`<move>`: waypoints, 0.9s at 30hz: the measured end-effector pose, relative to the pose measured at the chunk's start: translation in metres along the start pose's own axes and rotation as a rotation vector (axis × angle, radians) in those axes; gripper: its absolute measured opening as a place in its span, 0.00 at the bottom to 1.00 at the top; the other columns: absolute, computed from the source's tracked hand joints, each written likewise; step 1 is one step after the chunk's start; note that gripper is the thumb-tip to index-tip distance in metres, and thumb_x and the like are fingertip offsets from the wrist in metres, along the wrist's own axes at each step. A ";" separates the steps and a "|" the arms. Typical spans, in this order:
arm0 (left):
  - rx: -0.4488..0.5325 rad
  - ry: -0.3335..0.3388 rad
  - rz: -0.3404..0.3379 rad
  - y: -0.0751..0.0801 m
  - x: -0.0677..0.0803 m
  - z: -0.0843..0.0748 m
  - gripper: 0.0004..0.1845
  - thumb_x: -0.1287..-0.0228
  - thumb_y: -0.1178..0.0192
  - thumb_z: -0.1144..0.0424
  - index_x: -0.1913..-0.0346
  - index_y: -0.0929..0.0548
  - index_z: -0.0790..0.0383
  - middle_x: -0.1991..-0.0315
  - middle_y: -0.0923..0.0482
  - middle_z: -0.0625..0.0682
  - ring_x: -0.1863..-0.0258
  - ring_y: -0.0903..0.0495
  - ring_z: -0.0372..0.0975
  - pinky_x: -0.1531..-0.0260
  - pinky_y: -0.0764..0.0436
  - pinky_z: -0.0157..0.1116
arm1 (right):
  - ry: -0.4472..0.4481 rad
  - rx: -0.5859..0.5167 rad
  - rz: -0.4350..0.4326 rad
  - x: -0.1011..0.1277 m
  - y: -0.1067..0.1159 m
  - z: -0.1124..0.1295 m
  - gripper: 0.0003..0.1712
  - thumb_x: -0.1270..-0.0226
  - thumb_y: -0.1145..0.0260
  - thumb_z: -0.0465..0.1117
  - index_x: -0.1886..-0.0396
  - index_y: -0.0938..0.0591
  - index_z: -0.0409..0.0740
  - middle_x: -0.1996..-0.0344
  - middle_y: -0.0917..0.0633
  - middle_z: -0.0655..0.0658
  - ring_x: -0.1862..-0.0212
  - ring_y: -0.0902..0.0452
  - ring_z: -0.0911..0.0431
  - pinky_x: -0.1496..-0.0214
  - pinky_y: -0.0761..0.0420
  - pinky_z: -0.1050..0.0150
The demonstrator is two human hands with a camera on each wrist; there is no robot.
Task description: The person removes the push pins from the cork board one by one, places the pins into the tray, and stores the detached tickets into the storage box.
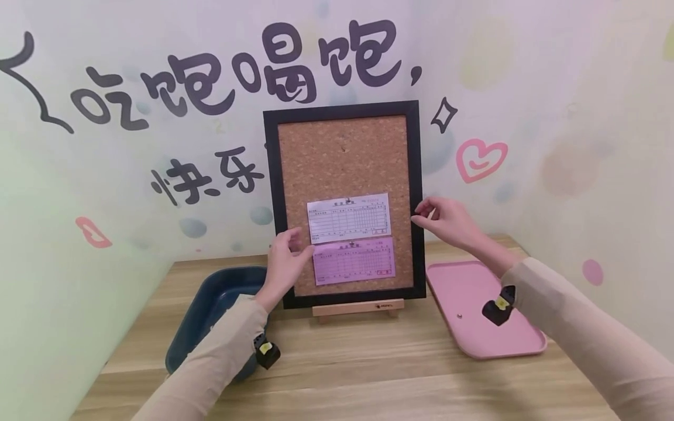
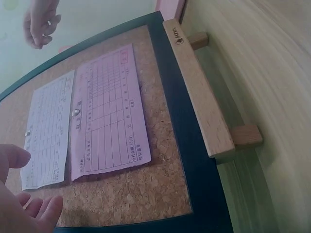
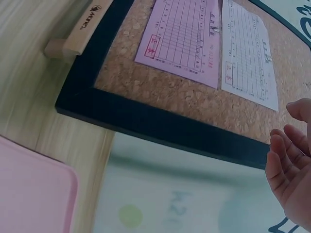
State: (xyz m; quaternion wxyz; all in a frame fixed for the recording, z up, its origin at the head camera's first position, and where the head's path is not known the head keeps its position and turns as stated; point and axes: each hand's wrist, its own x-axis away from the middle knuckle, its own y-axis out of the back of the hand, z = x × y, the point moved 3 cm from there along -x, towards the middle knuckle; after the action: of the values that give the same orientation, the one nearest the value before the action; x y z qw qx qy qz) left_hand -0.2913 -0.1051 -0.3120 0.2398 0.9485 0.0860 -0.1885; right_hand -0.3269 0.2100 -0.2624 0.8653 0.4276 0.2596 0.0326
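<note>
Both arms reach forward, the left arm [image 1: 181, 389] and the right arm [image 1: 616, 356] in loose beige fabric sleeves [image 1: 558, 310], with bare skin showing at the left wrist [image 1: 267, 298] and right wrist [image 1: 500, 255]. From the head view, the bare left hand [image 1: 285, 261] sits a bit lower than the bare right hand [image 1: 447, 222], and they're well apart. Left fingers [image 2: 52, 209] are loosely bent, left thumb [image 2: 17, 156] clear of them. Right fingers [image 3: 278, 154] curl softly too, with a gap to the right thumb [image 3: 299, 109].

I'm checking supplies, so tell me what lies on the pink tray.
What looks like one small metal pushpin shows on the pink tray. The right sleeve and wrist camera cover part, hiding anything there.
</note>
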 end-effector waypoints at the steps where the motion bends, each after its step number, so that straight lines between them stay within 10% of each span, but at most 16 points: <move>1: 0.009 0.003 -0.008 -0.001 -0.002 0.000 0.23 0.44 0.39 0.67 0.45 0.29 0.70 0.51 0.29 0.62 0.53 0.25 0.49 0.54 0.22 0.41 | 0.001 -0.001 0.004 -0.002 -0.001 0.002 0.12 0.41 0.37 0.43 0.64 0.22 0.39 0.70 0.20 0.43 0.72 0.30 0.52 0.72 0.27 0.64; 13: 0.151 0.059 -0.138 0.003 -0.029 -0.003 0.19 0.42 0.42 0.68 0.47 0.27 0.70 0.53 0.25 0.62 0.54 0.24 0.48 0.52 0.24 0.40 | -0.025 -0.058 0.018 -0.042 0.000 0.039 0.14 0.41 0.37 0.43 0.59 0.23 0.39 0.68 0.21 0.43 0.69 0.29 0.52 0.70 0.27 0.63; 27: 0.192 0.115 -0.096 -0.010 -0.037 -0.019 0.20 0.41 0.43 0.68 0.46 0.28 0.71 0.52 0.25 0.62 0.53 0.24 0.47 0.51 0.24 0.39 | -0.010 -0.043 0.051 -0.067 -0.027 0.064 0.15 0.41 0.37 0.44 0.57 0.23 0.40 0.65 0.21 0.44 0.65 0.28 0.53 0.67 0.27 0.62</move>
State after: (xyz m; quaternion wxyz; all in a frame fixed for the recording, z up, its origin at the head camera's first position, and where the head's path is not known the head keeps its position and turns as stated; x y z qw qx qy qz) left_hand -0.3219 -0.0897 -0.2859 0.1334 0.9711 0.1265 -0.1522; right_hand -0.3582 0.1284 -0.2226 0.8743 0.4157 0.2436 0.0583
